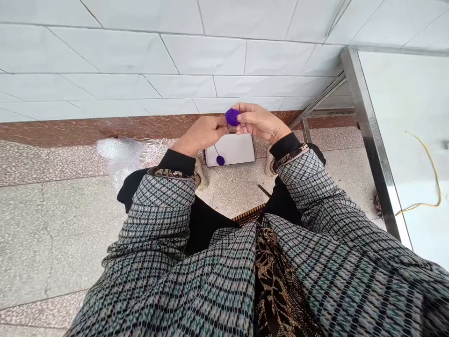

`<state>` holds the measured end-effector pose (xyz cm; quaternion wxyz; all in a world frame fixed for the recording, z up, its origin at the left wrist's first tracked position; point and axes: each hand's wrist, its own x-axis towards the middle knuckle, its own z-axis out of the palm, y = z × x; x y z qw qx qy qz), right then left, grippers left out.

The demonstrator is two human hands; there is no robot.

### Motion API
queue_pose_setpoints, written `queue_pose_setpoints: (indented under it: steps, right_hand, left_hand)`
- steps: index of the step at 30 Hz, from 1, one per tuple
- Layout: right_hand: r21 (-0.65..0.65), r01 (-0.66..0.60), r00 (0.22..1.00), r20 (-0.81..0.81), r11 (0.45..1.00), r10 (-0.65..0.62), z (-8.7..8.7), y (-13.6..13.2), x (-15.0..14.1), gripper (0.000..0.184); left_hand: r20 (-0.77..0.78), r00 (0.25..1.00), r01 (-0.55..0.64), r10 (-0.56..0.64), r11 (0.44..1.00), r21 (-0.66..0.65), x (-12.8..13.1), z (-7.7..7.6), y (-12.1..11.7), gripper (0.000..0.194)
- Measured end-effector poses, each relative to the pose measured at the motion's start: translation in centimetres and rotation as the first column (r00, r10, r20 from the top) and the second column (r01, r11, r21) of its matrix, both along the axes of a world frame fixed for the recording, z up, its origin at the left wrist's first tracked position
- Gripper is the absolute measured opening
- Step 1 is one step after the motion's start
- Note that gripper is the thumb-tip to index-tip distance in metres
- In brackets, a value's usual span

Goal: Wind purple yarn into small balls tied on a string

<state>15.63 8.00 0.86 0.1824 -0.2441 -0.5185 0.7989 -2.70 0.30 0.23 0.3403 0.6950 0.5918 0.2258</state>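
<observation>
A small purple bundle of wound yarn (232, 117) is pinched between the thumb and fingers of my right hand (258, 120). My left hand (206, 133) is closed close beside it, its fingertips at the bundle's lower left edge. From beneath my left hand a thin dark strand runs down to a second purple yarn ball (220, 160). That ball shows against a shallow white box (240, 150) on the floor between my feet. What my left fingertips pinch is mostly hidden, though the strand leads up to them.
Clear plastic bags (121, 152) and a heap of white cords (154, 150) lie on the floor to the left. At right stands a metal-edged table (372, 121) with a yellow wire (435, 178) on it. A tiled wall (189, 56) rises ahead.
</observation>
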Motion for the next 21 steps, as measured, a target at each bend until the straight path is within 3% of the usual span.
queue_pose_setpoints:
  steps: [5,8,12,15,18,21]
  right_hand:
    - [0.105,0.22,0.961,0.149,0.97,-0.234,-1.0,0.2,-0.9,0.022]
    - [0.241,0.236,0.91,0.286,0.941,-0.301,-1.9,0.2,-1.4,0.028]
    - [0.259,0.015,0.897,0.422,0.966,-0.127,-2.1,-0.2,-1.4,0.032]
    - [0.173,-0.123,0.927,0.37,0.977,0.051,-1.3,-0.8,-1.1,0.026]
    - [0.079,-0.126,0.969,0.223,0.989,0.106,-0.5,-1.0,-0.8,0.02]
    - [-0.007,-0.077,0.991,0.112,0.997,0.077,0.0,-0.8,-0.5,0.02]
  left_hand:
    - [-0.044,0.982,0.184,-0.184,0.983,-0.013,0.7,-0.6,-0.1,0.028]
    - [-0.044,0.981,0.187,-0.187,0.982,-0.006,0.3,-0.2,-0.3,0.026]
    - [0.003,1.0,0.019,-0.019,0.998,0.063,-0.4,0.4,-0.4,0.025]
    - [0.044,0.997,-0.068,0.064,0.992,0.107,-0.6,0.6,-0.4,0.02]
    - [0.076,0.986,-0.16,0.15,0.976,0.146,-0.7,0.4,-0.1,0.016]
    - [0.09,0.971,-0.232,0.221,0.96,0.154,-0.7,0.0,0.2,0.016]
